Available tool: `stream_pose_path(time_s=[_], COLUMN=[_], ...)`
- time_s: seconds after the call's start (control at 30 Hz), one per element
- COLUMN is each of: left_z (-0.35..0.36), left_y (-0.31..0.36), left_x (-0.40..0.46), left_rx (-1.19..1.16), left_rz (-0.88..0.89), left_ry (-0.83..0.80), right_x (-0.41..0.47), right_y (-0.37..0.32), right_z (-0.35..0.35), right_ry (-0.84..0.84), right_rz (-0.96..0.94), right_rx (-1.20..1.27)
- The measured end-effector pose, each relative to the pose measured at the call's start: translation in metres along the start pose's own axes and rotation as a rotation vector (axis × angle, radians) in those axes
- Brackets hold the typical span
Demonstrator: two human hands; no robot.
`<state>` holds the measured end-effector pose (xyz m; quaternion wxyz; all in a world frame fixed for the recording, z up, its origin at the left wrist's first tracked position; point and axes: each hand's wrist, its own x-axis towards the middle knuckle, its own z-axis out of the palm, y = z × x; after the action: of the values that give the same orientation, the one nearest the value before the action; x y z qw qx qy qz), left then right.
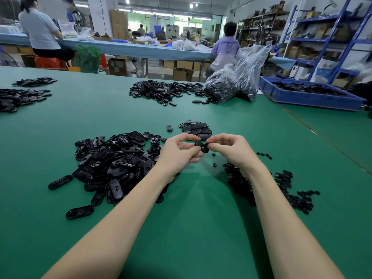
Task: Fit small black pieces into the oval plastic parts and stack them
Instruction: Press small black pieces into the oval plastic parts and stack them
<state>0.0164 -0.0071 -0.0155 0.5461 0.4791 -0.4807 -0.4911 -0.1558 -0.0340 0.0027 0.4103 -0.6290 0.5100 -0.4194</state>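
Pinching from both ends, the fingers (188, 147) of the left hand (177, 153) and those of the right hand (231, 150) hold one oval part (202, 147) between them, raised above the table (191, 218). Both hands are curled, thumbs and forefingers closed on the part; whether a small piece is already seated in it cannot be told. The part hangs over the gap between the two hands, slightly tilted.

Just below it, two small pieces (214, 159) lie loose on the green surface. Under and beside the right wrist spreads a low heap of small pieces (289, 188), running off to the right. Left of the left hand sits a big pile of oval parts (112, 164), with a few strays (79, 212) at its near edge. Behind the hands is a short stack (196, 128) of ovals, and one single oval (169, 128) lies just left of it.

Farther back on the table lie another spread of parts (167, 91) and, beside it on the right, two clear bags (235, 83) filled with dark pieces. More parts lie at the far left edge (22, 95). A blue crate (308, 95) holding black parts rests at the right.

Beyond the table, two people (40, 31) sit with their backs turned at a long blue bench (128, 49), with cardboard boxes (182, 73) below it and blue shelving (326, 37) along the right wall.
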Motion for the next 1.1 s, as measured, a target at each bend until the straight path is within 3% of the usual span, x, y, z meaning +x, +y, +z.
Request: stream_pose_path(time_s=[0.27, 0.93, 1.1], left_z=[-0.0015, -0.0012, -0.0052], left_y=[0.0001, 0.0035, 0.0055], left_x=[0.001, -0.0015, 0.0002], left_rx=[0.051, 0.276, 0.259], left_rz=[0.026, 0.136, 0.09], left_ry=[0.03, -0.012, -0.039], right_x=[0.0023, 0.0025, 0.0019], right_y=[0.0012, 0.0035, 0.0035], right_z=[-0.0019, -0.0006, -0.0036], right_ry=[0.069, 0.023, -0.018], right_rz=[0.041, 0.101, 0.093], right_rx=[-0.051, -0.061, -0.048])
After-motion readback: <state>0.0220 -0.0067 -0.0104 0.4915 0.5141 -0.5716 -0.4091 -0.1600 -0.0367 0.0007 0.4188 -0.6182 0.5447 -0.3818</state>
